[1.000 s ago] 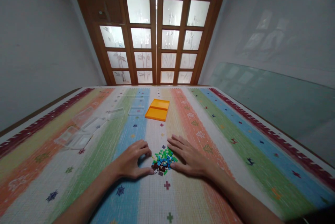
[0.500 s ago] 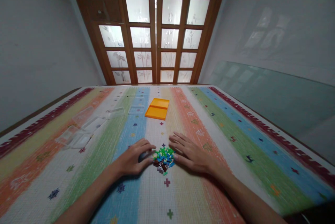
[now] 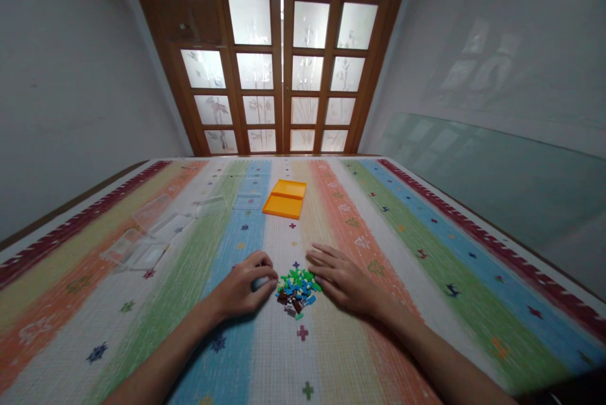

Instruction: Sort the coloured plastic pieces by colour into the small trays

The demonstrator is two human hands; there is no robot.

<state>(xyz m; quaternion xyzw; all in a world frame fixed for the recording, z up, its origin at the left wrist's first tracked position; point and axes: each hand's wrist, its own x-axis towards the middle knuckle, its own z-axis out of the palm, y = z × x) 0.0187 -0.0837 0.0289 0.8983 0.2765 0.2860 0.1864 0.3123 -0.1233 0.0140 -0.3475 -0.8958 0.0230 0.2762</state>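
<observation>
A small heap of tiny green, blue, white and dark red plastic pieces (image 3: 297, 288) lies on a striped cloth (image 3: 407, 247). My left hand (image 3: 241, 287) rests on the cloth against the heap's left side, fingers curled inward with nothing visible in them. On the heap's right side lies my right hand (image 3: 341, 279), fingers stretched out flat and touching the pieces. Both hands flank the heap.
An orange tray (image 3: 285, 198) in two shallow halves lies further back at the middle. Several clear plastic boxes and lids (image 3: 156, 234) stand at the left. Wooden doors with frosted panes (image 3: 284, 58) close the far end. Grey walls run along both sides.
Both hands have closed in on the heap, pushing the pieces into a tighter pile. The left fingers have curled more.
</observation>
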